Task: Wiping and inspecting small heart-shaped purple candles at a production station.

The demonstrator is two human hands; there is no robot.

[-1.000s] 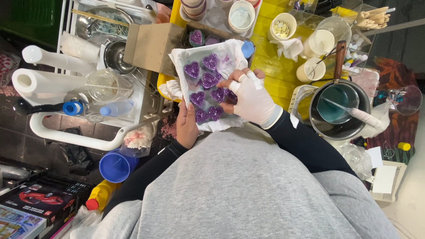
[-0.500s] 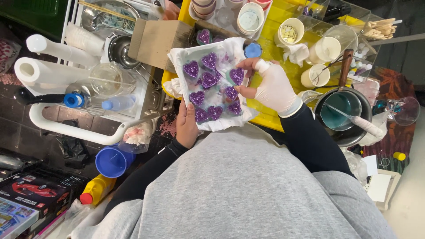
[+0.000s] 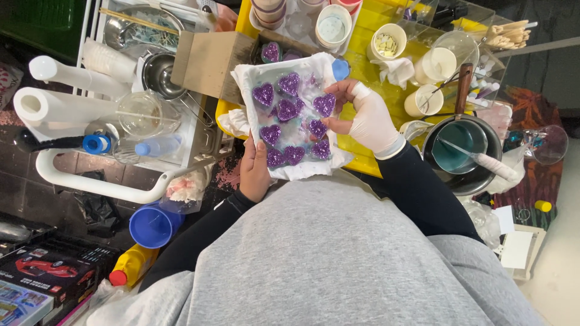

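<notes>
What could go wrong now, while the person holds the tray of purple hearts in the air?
1. The left hand grips only one end of the white tray; it may tilt, and the glittery purple hearts could slide off.
2. The gloved right hand pinches one heart at the edge; glitter might smear.
3. The pot of teal liquid is beside the right arm; it could be bumped.

Left hand [image 3: 255, 172] fingers hidden under tray [image 3: 294, 115]; box [image 3: 24, 302] cut off near-left; cup [image 3: 386, 43] contents too small to tell.
</notes>
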